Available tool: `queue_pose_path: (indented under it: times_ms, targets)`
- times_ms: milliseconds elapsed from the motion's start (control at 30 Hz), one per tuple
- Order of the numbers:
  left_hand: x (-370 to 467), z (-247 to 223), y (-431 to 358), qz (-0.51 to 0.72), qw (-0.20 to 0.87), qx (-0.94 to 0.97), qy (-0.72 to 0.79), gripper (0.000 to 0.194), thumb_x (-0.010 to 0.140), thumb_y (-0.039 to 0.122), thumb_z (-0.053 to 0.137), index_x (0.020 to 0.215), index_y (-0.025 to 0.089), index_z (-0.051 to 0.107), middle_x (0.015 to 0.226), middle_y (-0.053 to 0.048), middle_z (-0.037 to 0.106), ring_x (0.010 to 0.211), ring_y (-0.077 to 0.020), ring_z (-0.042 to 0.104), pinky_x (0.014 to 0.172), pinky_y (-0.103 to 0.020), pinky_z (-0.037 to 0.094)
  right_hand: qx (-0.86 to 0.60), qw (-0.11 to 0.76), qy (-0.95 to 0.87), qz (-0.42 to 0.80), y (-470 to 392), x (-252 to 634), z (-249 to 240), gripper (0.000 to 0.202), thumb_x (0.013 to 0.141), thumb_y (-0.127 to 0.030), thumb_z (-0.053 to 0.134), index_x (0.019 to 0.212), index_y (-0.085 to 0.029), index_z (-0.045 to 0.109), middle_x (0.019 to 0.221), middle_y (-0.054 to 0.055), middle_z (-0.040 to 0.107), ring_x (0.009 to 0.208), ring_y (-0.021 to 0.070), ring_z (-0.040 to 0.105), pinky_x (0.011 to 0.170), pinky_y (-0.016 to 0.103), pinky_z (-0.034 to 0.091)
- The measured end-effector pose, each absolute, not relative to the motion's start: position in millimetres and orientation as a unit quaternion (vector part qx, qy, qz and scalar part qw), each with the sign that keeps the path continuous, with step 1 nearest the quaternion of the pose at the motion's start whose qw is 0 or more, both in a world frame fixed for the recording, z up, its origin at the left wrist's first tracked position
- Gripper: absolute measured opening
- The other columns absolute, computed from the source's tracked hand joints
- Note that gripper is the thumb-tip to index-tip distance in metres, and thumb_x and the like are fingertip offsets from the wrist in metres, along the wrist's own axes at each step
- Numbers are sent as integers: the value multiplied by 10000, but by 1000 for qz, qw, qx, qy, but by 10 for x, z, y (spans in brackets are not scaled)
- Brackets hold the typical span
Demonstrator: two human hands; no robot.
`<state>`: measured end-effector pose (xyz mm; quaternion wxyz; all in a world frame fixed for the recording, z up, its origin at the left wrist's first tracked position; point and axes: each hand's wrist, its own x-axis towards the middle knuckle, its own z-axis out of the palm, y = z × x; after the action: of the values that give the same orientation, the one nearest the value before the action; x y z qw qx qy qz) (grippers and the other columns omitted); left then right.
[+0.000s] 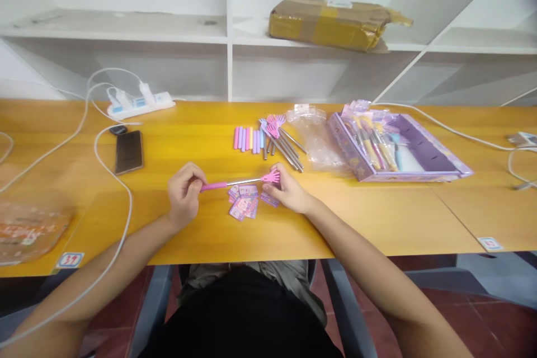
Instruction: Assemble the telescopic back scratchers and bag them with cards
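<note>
A back scratcher [244, 182] with a pink grip, a thin metal rod and a pink hand-shaped head lies level between my two hands. My left hand [184, 190] is closed round the end of its pink grip. At the other end, the fingers of my right hand [289, 190] pinch the hand-shaped head. Small purple and pink printed cards [244, 204] lie on the table just below the rod, with another card partly under my right hand. Beyond my hands are several loose pastel grips [248, 139] in a row and a pile of metal rods [287, 148] with hand-shaped heads.
A purple display box [436, 165] at the right holds several wrapped back scratchers. Clear plastic bags [319, 137] lie beside it. A phone [129, 151], a power strip [142, 105] and a loose white cable [129, 201] are at the left. A taped carton [327, 22] sits on the shelf.
</note>
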<state>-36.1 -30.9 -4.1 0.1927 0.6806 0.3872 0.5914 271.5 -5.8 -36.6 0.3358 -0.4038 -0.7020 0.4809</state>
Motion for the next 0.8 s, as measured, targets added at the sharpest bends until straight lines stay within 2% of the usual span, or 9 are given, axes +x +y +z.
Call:
queue_pose_path:
  times_ms: [800]
  targets:
    - [-330,-108,-313,569,232,682,396,260,860,64,502,679,211,618,654,-2,555,633,-161,515,611,-320,400,-390,268,-749,465,-6,2775,-343,378,969,-457,656,1028,-273,331,739,-88,433,619,137,405,589,277,349]
